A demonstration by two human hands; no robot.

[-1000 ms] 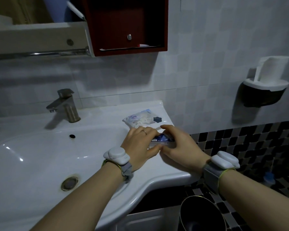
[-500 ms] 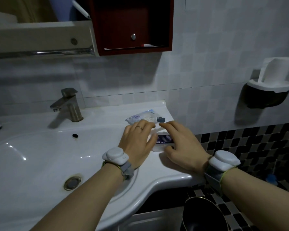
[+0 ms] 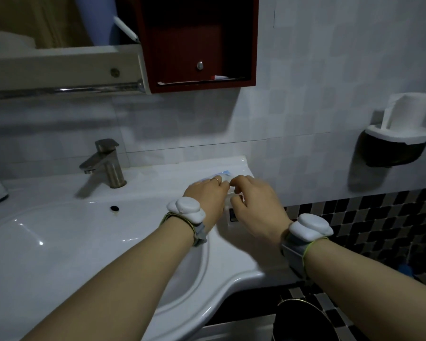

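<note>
Moved up against the plastic bag just beyond the grip, right hand pinches the small box beneath it, while left hand hides its own hold.

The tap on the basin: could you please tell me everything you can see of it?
The tap is dull grey metal: a round upright body, a flat squarish lever on top, a spout slanting down and left over the bowl. It stands on the back ledge of the white basin. No water shows; nothing else touches it.
</note>
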